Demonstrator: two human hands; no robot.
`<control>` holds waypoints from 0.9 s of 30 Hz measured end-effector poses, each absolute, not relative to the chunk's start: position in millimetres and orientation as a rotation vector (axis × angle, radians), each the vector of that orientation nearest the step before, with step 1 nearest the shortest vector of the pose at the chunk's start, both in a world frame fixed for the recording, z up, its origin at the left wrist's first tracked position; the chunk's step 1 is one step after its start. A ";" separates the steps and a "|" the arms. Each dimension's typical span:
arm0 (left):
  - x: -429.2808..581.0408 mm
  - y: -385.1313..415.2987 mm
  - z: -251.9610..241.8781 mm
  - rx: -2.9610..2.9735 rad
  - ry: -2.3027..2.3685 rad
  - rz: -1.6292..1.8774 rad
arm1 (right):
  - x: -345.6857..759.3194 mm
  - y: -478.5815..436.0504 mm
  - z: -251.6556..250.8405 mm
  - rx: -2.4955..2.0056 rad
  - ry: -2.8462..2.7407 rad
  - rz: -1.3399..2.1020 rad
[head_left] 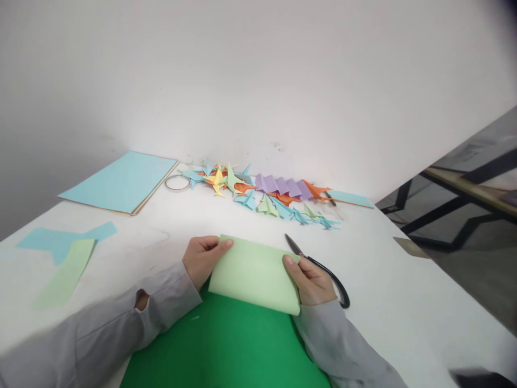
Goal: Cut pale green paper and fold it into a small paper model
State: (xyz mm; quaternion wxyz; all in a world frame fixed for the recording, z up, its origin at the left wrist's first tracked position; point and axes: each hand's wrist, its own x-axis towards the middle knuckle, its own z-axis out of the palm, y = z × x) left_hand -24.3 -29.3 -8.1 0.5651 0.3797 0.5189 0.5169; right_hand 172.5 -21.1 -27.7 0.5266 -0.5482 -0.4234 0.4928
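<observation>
A pale green sheet of paper (pixel 254 275), which looks folded over, is stretched between my two hands above a dark green surface (pixel 226 345). My left hand (pixel 204 258) pinches its upper left corner, thumb on top. At the upper right corner, my right hand (pixel 313 277) grips the paper the same way, with the fingers behind it. Black-handled scissors (pixel 343 293) lie on the table just beyond and beside my right hand, partly hidden by it.
Folded paper figures (pixel 230 180) and a purple pleated strip (pixel 283 186) line the wall. At the left are a stack of coloured paper (pixel 121 180), a tape roll (pixel 177 183), blue scraps (pixel 52 242) and a green strip (pixel 68 275). A dark metal frame (pixel 444 210) stands beyond the table's right edge.
</observation>
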 end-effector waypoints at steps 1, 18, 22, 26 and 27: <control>-24.4 -29.3 -8.3 0.894 1.222 1.215 | 172.8 -21.1 -27.7 -1.313 -1.020 1.174; -23.5 -28.9 -7.4 0.848 1.206 1.228 | 173.4 -21.2 -25.7 -1.287 -0.992 1.235; -23.0 -28.0 -5.0 0.852 1.220 1.226 | 172.7 -21.8 -22.8 -1.272 -1.020 1.223; -24.0 -27.6 -3.3 0.860 1.260 1.240 | 172.3 -21.5 -21.9 -1.252 -1.028 1.215; -24.3 -27.7 -3.0 0.854 1.264 1.240 | 172.5 -21.2 -22.3 -1.252 -1.032 1.211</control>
